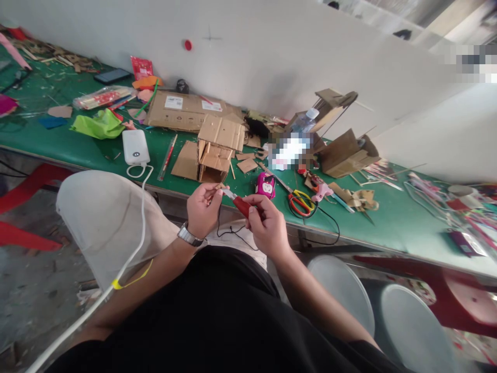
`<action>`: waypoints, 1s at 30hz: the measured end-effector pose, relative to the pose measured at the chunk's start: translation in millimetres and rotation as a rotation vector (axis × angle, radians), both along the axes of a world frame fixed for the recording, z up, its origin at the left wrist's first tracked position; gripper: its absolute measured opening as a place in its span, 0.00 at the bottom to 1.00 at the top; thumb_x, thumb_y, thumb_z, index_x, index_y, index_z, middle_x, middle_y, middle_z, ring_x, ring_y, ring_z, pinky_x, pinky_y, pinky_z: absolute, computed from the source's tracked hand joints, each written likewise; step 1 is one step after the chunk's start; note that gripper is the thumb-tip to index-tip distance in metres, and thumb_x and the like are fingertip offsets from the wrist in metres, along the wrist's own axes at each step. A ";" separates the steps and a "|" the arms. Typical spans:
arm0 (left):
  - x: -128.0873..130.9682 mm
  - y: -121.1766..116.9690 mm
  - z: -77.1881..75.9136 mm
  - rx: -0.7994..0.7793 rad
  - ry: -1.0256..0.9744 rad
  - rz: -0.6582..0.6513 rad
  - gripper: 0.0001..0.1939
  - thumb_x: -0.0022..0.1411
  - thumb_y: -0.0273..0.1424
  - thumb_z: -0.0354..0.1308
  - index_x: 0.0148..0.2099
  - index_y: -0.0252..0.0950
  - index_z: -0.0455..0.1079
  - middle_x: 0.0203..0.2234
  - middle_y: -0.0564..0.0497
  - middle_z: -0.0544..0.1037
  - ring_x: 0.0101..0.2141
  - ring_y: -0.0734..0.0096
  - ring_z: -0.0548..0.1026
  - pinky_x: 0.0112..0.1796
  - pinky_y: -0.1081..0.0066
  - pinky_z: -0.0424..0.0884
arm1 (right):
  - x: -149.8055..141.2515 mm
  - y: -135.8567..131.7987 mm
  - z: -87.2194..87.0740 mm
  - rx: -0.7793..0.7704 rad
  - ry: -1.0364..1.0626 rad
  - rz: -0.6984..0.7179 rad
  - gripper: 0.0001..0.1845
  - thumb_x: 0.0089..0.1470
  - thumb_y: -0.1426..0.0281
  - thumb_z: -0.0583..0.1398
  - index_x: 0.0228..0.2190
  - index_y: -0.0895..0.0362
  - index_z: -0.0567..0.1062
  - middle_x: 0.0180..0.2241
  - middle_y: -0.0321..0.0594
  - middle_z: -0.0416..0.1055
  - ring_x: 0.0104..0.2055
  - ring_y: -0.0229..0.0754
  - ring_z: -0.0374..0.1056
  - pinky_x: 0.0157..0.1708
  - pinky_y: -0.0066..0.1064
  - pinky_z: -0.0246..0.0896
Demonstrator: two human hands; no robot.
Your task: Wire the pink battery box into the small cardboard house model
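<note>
My right hand (267, 224) is closed round a red-handled utility knife (241, 205), its blade pointing left. The blade tip meets a small thin stick or cardboard piece (218, 187) pinched in the fingers of my left hand (202, 209), which wears a wristwatch. Both hands hover just in front of the green table's near edge (233, 203), above my lap. A cardboard model house (216, 149) stands on the table right behind my hands.
Scissors with yellow and red handles (301, 202), a pink glue gun (320, 192) and a pink tape dispenser (265, 184) lie to the right. A white power bank (135, 147) with its cable lies left. Cardboard scraps, a flat box (182, 110) and a water bottle (305, 124) crowd the table.
</note>
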State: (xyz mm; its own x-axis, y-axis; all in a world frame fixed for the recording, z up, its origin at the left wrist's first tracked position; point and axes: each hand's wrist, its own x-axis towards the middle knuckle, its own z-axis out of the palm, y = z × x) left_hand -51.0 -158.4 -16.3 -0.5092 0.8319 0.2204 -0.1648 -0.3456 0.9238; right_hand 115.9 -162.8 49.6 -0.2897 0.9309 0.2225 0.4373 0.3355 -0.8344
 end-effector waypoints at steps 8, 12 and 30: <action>0.7 0.7 3.3 -0.038 -0.048 0.002 0.14 0.64 0.40 0.70 0.44 0.35 0.76 0.37 0.42 0.87 0.36 0.63 0.86 0.41 0.65 0.82 | 1.0 0.8 3.6 0.077 -0.076 -0.018 0.13 0.63 0.72 0.56 0.45 0.55 0.78 0.29 0.36 0.77 0.26 0.37 0.69 0.27 0.29 0.63; 1.2 0.2 0.8 -0.021 -0.005 0.016 0.16 0.65 0.41 0.69 0.45 0.34 0.76 0.38 0.41 0.87 0.37 0.63 0.87 0.42 0.66 0.83 | -1.0 1.7 4.6 0.146 -0.142 -0.016 0.13 0.63 0.73 0.56 0.44 0.55 0.78 0.35 0.39 0.81 0.31 0.39 0.73 0.33 0.30 0.66; 2.0 -1.0 1.2 0.064 -0.026 -0.027 0.12 0.66 0.37 0.68 0.44 0.33 0.78 0.38 0.42 0.88 0.40 0.63 0.87 0.44 0.66 0.83 | -1.9 -1.4 -0.3 0.485 -0.211 0.131 0.14 0.66 0.77 0.55 0.49 0.54 0.75 0.47 0.45 0.80 0.49 0.43 0.78 0.49 0.35 0.75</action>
